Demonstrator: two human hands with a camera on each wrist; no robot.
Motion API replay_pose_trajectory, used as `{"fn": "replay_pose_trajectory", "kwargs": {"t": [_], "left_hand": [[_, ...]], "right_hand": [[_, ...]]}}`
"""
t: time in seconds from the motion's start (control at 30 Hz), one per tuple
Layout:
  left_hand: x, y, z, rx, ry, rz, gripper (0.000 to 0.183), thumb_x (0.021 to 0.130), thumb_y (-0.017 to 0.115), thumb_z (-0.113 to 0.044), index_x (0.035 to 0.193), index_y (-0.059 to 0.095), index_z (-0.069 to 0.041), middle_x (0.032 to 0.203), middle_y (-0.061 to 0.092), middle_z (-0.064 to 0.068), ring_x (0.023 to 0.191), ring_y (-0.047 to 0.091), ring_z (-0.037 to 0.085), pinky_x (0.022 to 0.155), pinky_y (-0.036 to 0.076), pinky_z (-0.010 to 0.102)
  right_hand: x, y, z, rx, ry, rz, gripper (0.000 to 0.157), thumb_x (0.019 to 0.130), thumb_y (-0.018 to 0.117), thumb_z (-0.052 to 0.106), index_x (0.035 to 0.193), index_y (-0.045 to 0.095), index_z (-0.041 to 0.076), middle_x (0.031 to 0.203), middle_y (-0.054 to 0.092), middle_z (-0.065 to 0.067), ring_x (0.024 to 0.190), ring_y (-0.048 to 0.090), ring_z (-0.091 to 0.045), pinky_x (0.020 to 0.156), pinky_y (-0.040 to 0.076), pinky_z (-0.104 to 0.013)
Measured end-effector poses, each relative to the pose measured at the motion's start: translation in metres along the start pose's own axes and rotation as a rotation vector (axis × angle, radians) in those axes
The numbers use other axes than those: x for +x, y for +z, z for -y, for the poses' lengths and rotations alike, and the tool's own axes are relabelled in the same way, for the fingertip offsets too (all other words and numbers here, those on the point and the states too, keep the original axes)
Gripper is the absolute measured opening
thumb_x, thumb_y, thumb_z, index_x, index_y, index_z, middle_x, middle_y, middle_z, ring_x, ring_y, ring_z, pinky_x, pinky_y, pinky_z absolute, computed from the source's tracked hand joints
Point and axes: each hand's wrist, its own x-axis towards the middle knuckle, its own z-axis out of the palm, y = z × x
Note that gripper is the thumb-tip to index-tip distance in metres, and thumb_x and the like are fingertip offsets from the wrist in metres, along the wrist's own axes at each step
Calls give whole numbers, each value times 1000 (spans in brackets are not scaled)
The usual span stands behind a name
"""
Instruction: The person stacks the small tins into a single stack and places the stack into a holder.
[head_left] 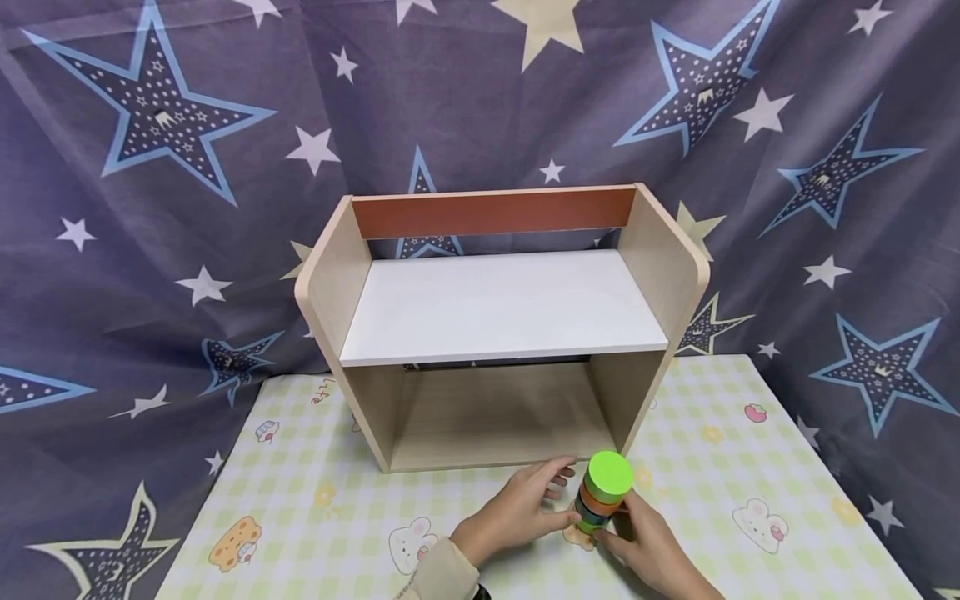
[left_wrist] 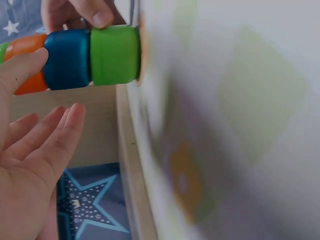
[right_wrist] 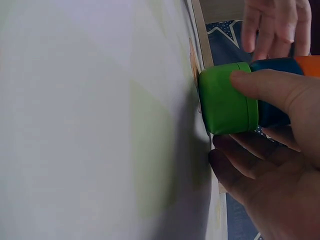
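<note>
A stack of rounded cylinders (head_left: 600, 496) stands upright on the table, just in front of the shelf's right end. From the top it runs bright green, orange, dark blue, green. My right hand (head_left: 648, 546) grips it low down, its thumb across the bottom green cylinder (right_wrist: 225, 102) and fingers behind. On the other side, my left hand (head_left: 521, 512) has its fingers spread and apart from the stack. Its thumb tip lies by the seam of the orange cylinder (left_wrist: 30, 82) and the dark blue cylinder (left_wrist: 67, 62); whether it touches is unclear.
Behind the stack rises a small wooden shelf unit (head_left: 690, 283) with a white upper board (head_left: 502, 308) and a lower compartment (head_left: 495, 417). A checked cloth with cartoon animals (head_left: 300, 500) covers the table. Dark star-patterned fabric (head_left: 480, 100) hangs behind and at both sides.
</note>
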Motion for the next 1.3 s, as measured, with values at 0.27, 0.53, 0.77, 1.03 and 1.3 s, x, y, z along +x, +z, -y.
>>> {"fn": "replay_pose_trajectory", "kwargs": {"t": [0.27, 0.53, 0.77, 1.03, 1.3], "left_hand": [[-1, 8, 9, -30, -14, 13, 68, 93, 75, -23, 149, 40, -6, 131, 60, 15, 108, 66, 18, 87, 54, 21], [1, 15, 16, -66, -57, 32, 68, 92, 76, -17, 149, 41, -6, 131, 60, 9, 111, 63, 14, 86, 53, 17], [4, 22, 17, -65, -107, 56, 69, 89, 77, -11, 148, 42, -8, 130, 60, 3, 110, 61, 7, 83, 53, 15], [7, 28, 17, -45, -124, 75, 71, 88, 77, -8, 149, 42, -18, 132, 58, 0, 108, 59, 1, 80, 53, 13], [9, 30, 15, 7, -131, 89, 74, 87, 79, -9, 150, 41, -17, 132, 58, 1, 104, 58, -2, 77, 52, 12]], "right_hand": [[0, 0, 0, -7, 6, -3, 60, 80, 86, 12, 131, 54, 15, 122, 64, 0, 111, 62, -21, 96, 51, -48], [0, -1, -1, -4, 27, -2, 63, 80, 85, 8, 133, 53, 16, 123, 63, 0, 111, 63, -21, 96, 51, -46], [-2, -2, 1, 6, 34, -10, 62, 80, 85, 9, 133, 53, 15, 123, 63, -1, 109, 64, -21, 94, 53, -44], [-3, -3, 0, 13, 35, -15, 61, 81, 85, 13, 133, 54, 13, 122, 63, -2, 108, 64, -22, 93, 54, -43], [-2, -4, 0, 25, 44, -10, 61, 82, 84, 11, 134, 53, 13, 123, 63, -4, 108, 64, -23, 93, 53, -44]]}}
